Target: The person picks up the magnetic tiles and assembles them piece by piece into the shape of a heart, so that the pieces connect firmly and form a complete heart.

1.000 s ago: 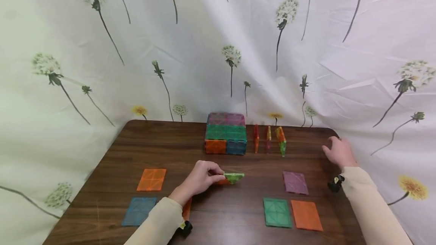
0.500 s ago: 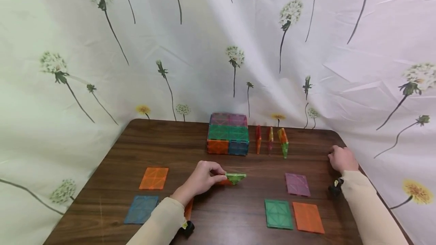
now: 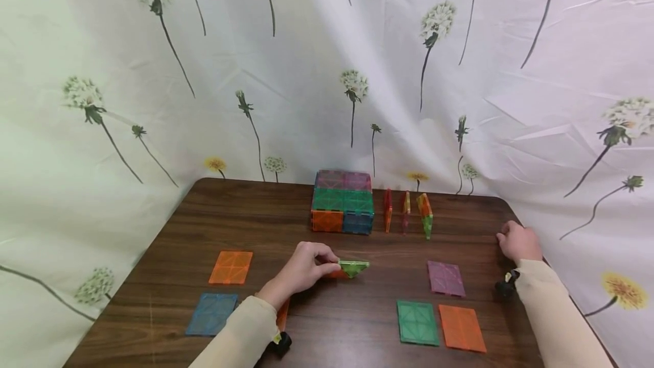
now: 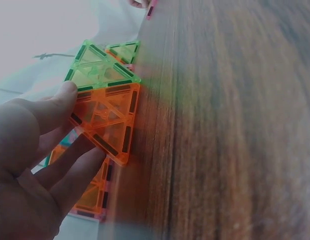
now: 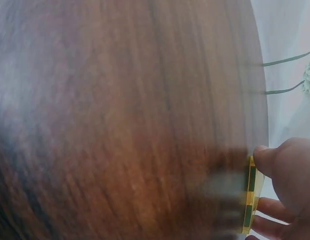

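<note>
left hand (image 3: 304, 268) grasping, thumb and fingers pinching a translucent green plastic triangle (image 4: 97, 67) joined edge to edge with a translucent orange plastic triangle (image 4: 110, 115); pair held above the front-middle of the dark brown wood-grain table (image 3: 357, 322). head view has the green triangle as a thin foreshortened wedge, orange triangle mostly behind the fingers; left wrist view gives both outlines plus the dark strips (image 4: 127, 140) along the edges. right hand (image 3: 520, 242) at the table's right edge: head view hides what it holds, right wrist view shows it gripping a translucent yellow plastic tile (image 5: 249, 195), seen edge-on, full shape can't tell. only head view gives the whole layout: box of purple, green, orange and blue translucent tiles (image 3: 342, 200) at the back, with red (image 3: 388, 210), pink-and-yellow (image 3: 406, 213) and orange-and-green (image 3: 426, 216) upright panels in a row to its right. flat squares nearer: orange (image 3: 231, 267) and blue (image 3: 212, 314) on the left; purple (image 3: 446, 277), green (image 3: 418, 322), orange (image 3: 462, 328) on the right.
</note>
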The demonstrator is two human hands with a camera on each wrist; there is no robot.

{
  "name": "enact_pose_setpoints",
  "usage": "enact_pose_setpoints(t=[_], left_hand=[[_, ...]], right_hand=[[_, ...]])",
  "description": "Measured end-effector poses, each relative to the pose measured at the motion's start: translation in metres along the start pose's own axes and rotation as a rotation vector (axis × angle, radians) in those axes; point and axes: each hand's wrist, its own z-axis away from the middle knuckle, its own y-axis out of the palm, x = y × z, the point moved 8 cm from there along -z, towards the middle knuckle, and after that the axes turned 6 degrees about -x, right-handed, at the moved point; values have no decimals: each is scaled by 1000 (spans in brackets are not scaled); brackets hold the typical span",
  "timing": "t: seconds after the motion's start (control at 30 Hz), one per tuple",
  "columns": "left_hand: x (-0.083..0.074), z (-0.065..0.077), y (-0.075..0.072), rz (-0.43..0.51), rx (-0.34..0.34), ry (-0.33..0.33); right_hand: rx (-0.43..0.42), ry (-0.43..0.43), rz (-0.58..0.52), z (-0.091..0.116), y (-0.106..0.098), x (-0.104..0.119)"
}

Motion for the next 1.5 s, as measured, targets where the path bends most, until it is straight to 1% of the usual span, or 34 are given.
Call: enact_pose_setpoints(t=[0.1,0.23,0.33,0.43,0.6,0.67,0.8,0.87,0.93,1.0,1.1,1.2,1.37,1.5], left_hand=[[0,0,1,2,-1,2],[1,0,2,2,-7,3],[2,0,1,3,-12,6],[3,0,1,6,-15,7],[5,0,2,12,-6,-6],[6,0,2,13,2,-10],[6,-1,3,15,11,-8],[6,-1,2,15,13,-5],[6,-1,2,13,15,0],[6,-1,2,9,18,-3],[6,-1,1,5,15,-14],[5,-1,-1,-8,-3,-15],[1,-3,1,-28,-10,19],[0,-5,5,-48,-11,41]], right_hand=[[-7,4,-25,1,-3,-1],[-29,13,-84,2,-6,-3],[-57,-14,-115,4,-10,0],[-85,-60,-135,7,-15,6],[-55,-103,-184,16,-19,16],[-24,-103,-206,20,-17,16],[11,-100,-252,29,-19,23],[7,-111,-281,33,-22,29],[-14,-145,-315,37,-27,36],[-16,-192,-359,40,-30,44],[19,-266,-438,45,-31,67],[71,-346,-493,52,-28,101],[122,-506,-502,68,-18,167],[165,-672,-515,85,-5,218]])
